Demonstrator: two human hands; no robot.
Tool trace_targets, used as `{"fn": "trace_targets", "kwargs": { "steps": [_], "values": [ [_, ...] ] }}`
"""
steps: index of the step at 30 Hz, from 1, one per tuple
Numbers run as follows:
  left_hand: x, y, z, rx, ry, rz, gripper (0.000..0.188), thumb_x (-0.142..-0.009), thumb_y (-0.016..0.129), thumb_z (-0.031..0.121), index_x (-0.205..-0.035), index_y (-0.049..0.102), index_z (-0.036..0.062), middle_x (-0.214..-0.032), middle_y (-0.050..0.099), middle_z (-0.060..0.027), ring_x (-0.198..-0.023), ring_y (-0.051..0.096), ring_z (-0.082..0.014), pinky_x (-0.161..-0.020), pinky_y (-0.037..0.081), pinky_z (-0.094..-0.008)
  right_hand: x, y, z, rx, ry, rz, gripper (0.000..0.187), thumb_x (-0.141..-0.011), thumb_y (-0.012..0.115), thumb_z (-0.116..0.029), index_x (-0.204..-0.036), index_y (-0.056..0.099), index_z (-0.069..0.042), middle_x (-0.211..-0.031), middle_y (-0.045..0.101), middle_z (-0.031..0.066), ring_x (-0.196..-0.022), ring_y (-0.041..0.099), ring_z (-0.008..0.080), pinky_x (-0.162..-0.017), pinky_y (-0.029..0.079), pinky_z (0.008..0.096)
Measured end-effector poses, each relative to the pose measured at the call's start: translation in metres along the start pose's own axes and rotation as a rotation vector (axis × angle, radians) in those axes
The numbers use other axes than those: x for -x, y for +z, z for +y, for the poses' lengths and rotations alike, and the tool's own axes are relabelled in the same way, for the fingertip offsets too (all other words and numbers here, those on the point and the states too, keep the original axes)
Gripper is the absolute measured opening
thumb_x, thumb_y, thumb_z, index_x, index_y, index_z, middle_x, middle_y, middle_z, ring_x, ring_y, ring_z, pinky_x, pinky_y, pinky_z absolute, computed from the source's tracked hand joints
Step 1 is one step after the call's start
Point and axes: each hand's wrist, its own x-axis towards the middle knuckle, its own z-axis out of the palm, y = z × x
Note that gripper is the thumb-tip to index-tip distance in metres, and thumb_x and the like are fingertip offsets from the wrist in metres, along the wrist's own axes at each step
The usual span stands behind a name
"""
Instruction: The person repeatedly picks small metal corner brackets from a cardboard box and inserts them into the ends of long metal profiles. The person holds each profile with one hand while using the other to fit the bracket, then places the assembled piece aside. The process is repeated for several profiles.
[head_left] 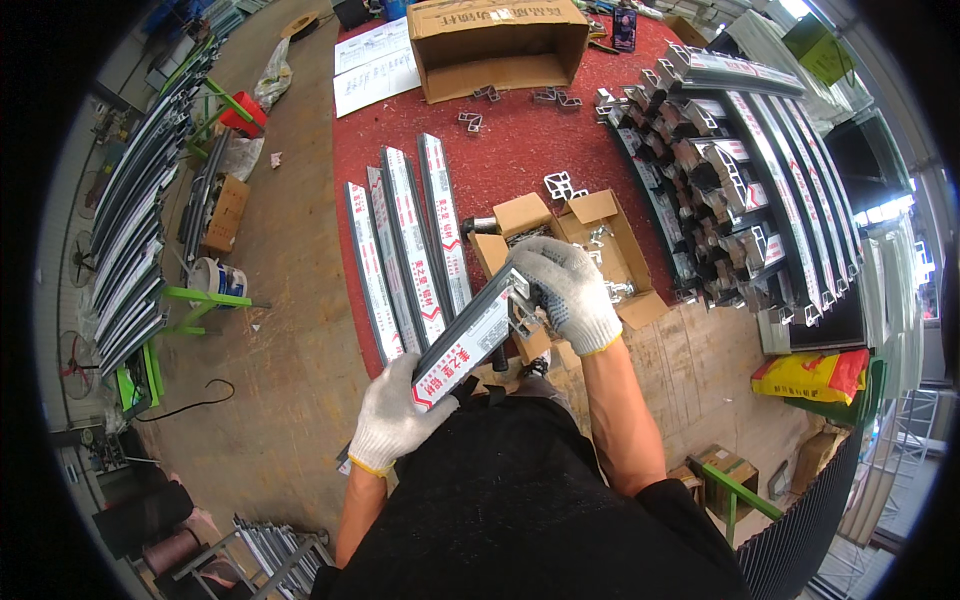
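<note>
A long aluminium profile (465, 345) in printed white and red film lies slanted in front of my body. My left hand (392, 415), in a whitish knitted glove, is wrapped round its lower part. At its upper, open-ended tip, my gloved right hand (572, 290) is closed, fingers curled against the metal; whether a small fitting is also in them is hidden. Just beyond my right hand sits an open cardboard box (643, 306) with small metal fittings (603, 240) inside. Several similar profiles (404, 235) lie side by side on the red-topped table, left of the box.
A tall stack of profiles (735, 170) stands on the table's right side. At the back are a larger open carton (498, 45), paper sheets (375, 70) and loose metal corner pieces (470, 122). More profiles rest on a green rack (205, 297) to the left. A yellow-red bag (810, 377) lies at right.
</note>
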Motion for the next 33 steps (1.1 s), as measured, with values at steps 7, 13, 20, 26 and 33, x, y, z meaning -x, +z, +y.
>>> {"fn": "trace_targets", "kwargs": {
  "steps": [7,13,20,26,33],
  "values": [
    [-0.005,-0.006,0.012,-0.005,-0.006,-0.027,0.068,-0.08,0.093,0.028,-0.134,0.067,-0.0046,-0.114,0.078,-0.0282,-0.109,0.08,-0.0395,-0.095,0.061,-0.0478,-0.014,-0.008,0.034,0.791,-0.897,-0.027,0.039,-0.089,0.081,-0.002,-0.128,0.077,-0.002,-0.121,0.079,0.0217,-0.113,0.078,0.0387,-0.098,0.065,0.0436],
    [-0.029,-0.062,0.019,0.074,0.045,0.239,0.058,-0.083,0.089,0.03,-0.123,0.067,-0.0037,-0.091,0.073,-0.0181,-0.081,0.072,-0.035,-0.079,0.059,-0.0489,0.0,0.026,0.001,-0.235,0.088,-0.125,0.038,-0.113,0.066,-0.03,-0.132,0.073,0.001,-0.099,0.074,0.0065,-0.081,0.07,0.0124,-0.073,0.061,0.0314],
    [-0.078,-0.15,0.005,1.039,0.012,0.58,0.032,-0.109,0.078,0.037,-0.112,0.064,0.0087,-0.093,0.063,-0.0022,-0.089,0.064,-0.0205,-0.089,0.058,-0.0419,0.052,0.081,-0.041,0.617,-0.424,-0.335,0.05,-0.094,0.084,-0.022,-0.135,0.07,0.004,-0.119,0.077,0.0189,-0.106,0.077,0.0328,-0.093,0.063,0.0441],
    [-0.071,-0.097,0.005,1.565,0.101,0.485,0.038,-0.111,0.076,0.043,-0.105,0.063,0.0077,-0.09,0.062,-0.0042,-0.087,0.064,-0.0219,-0.087,0.058,-0.0449,0.05,0.124,-0.034,1.036,-0.332,-0.259,0.037,-0.086,0.08,-0.011,-0.119,0.067,-0.001,-0.099,0.076,0.0192,-0.093,0.078,0.0401,-0.083,0.063,0.0523],
    [0.023,-0.119,0.025,0.32,-0.017,0.26,0.024,-0.099,0.07,0.005,-0.12,0.073,-0.0065,-0.104,0.068,-0.0104,-0.092,0.065,-0.0218,-0.086,0.054,-0.0364,0.061,0.069,-0.023,1.023,-0.424,-0.34,0.026,-0.083,0.077,-0.006,-0.109,0.074,-0.004,-0.087,0.075,0.0182,-0.09,0.077,0.0414,-0.081,0.062,0.0537]
  ]
}}
